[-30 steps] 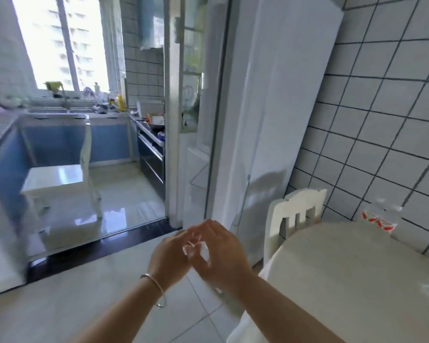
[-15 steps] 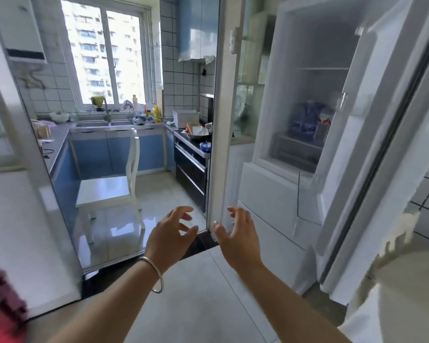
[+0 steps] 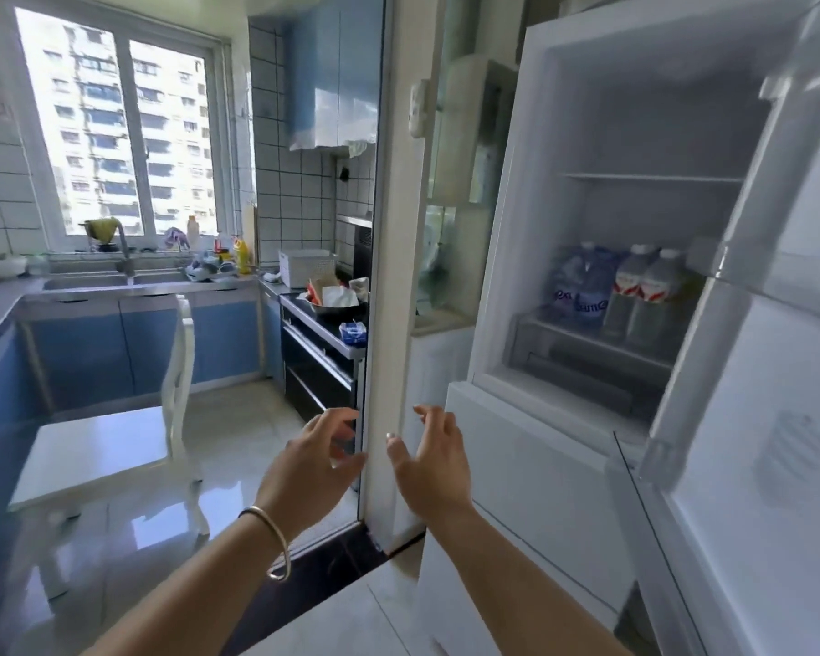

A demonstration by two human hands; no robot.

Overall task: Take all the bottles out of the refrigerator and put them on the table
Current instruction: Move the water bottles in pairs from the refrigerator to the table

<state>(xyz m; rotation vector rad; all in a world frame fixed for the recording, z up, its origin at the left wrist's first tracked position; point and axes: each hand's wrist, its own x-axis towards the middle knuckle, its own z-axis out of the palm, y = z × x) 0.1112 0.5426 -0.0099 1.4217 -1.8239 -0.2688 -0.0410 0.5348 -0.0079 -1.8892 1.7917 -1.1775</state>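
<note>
The white refrigerator (image 3: 531, 239) stands open on the right, its door (image 3: 777, 419) swung toward me. On its lower shelf stand two clear bottles with red-and-white labels (image 3: 644, 295) and, left of them, blue-tinted bottles (image 3: 583, 286). My left hand (image 3: 316, 459), with a bracelet on the wrist, and my right hand (image 3: 434, 459) are held out in front of me, below and left of the shelf. Both hands are empty with fingers spread. The table is out of view.
A white door frame (image 3: 389, 258) rises between the kitchen and the refrigerator. A white chair (image 3: 114, 442) stands on the glossy kitchen floor to the left. Blue cabinets, a sink (image 3: 86, 279) and a stove (image 3: 323, 333) with a bowl line the kitchen walls.
The view has swung left from the table to the open refrigerator. My hands, together a second ago, have parted and opened, and I am closer to the shelves.
</note>
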